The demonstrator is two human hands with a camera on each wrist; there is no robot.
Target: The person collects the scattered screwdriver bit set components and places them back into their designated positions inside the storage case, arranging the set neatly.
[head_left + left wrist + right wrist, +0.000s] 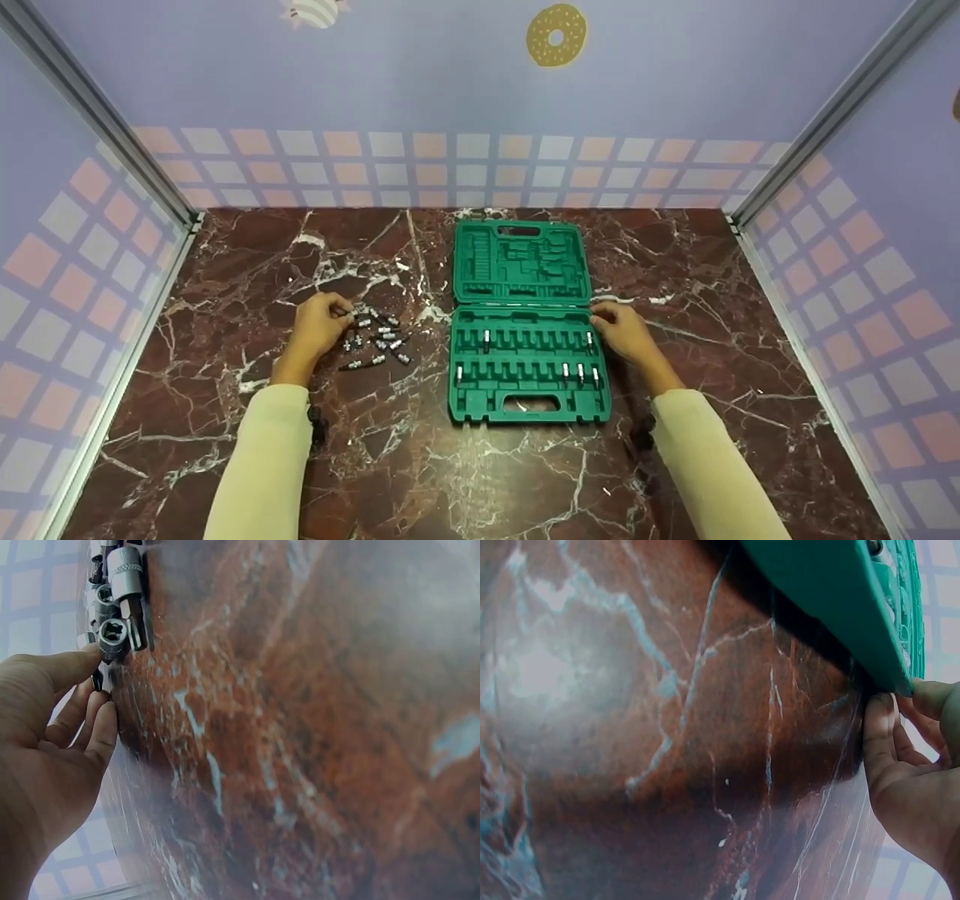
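Pale sleeves (255, 465) reach over the near edge of the marbled table (405, 480). From the head view, an open green case (577, 405) lies right of the table's middle, 6 bits seated in its near half: 2 in the far row, 4 in the near. Loose bits (386, 335) lie toward the table's left edge, beside the left hand (321, 322); the right hand (625, 330) is at the case's right edge.

On the left wrist view, thumb and fingertips close around a small dark piece (97, 680), apparently 1 bit, mostly hidden.

On the right wrist view, thumb and fingers pinch the case's edge. Picking up bits while steadying the case seems the step in hand; next likely calls for lifting clear and lining up with a free slot (523, 369).
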